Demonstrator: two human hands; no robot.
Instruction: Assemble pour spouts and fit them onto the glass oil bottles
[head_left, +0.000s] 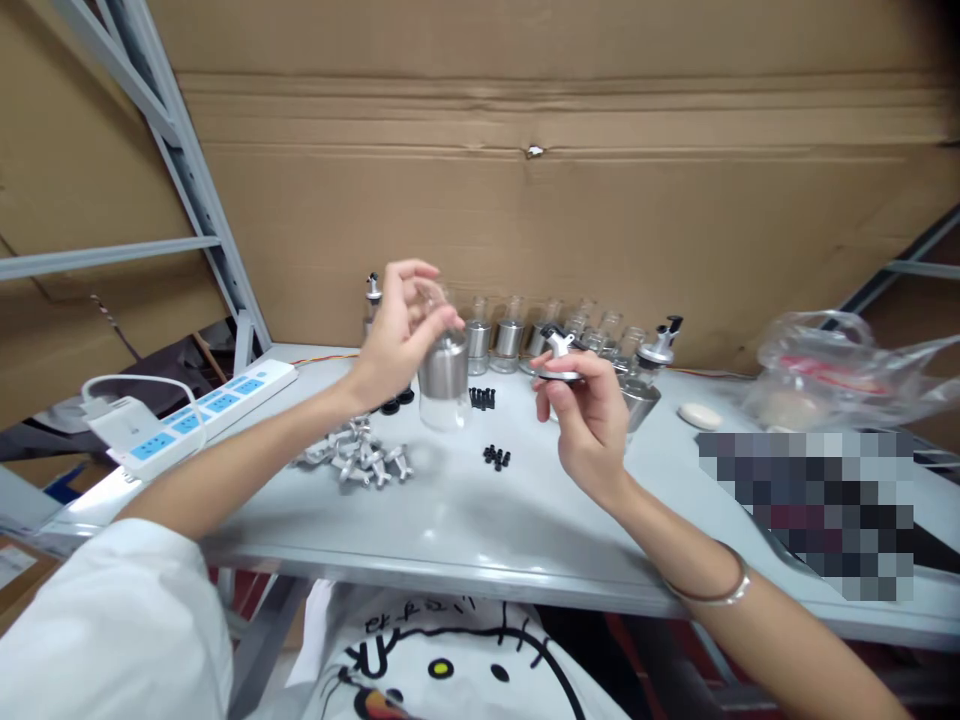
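My left hand (401,325) is closed around the neck of a clear glass bottle (444,372) with a brushed steel sleeve, upright at the table's middle; whether its base touches the table is unclear. In the fingers of my right hand (592,425) is a silver pourer spout (559,345) with black parts, held to the right of the bottle. Loose silver spout pieces (371,458) lie in a heap below my left hand. Small black caps (496,458) and a row of black stoppers (482,398) lie between the hands. Black rings (397,402) are partly hidden behind my left wrist.
Several sleeved glass bottles (508,335) stand along the cardboard back wall (480,220). A bottle with a pourer (658,350) stands behind my right hand. A power strip (217,402) lies left; a plastic bag (840,375), white disc (700,415) and blurred-out object (817,500) lie right.
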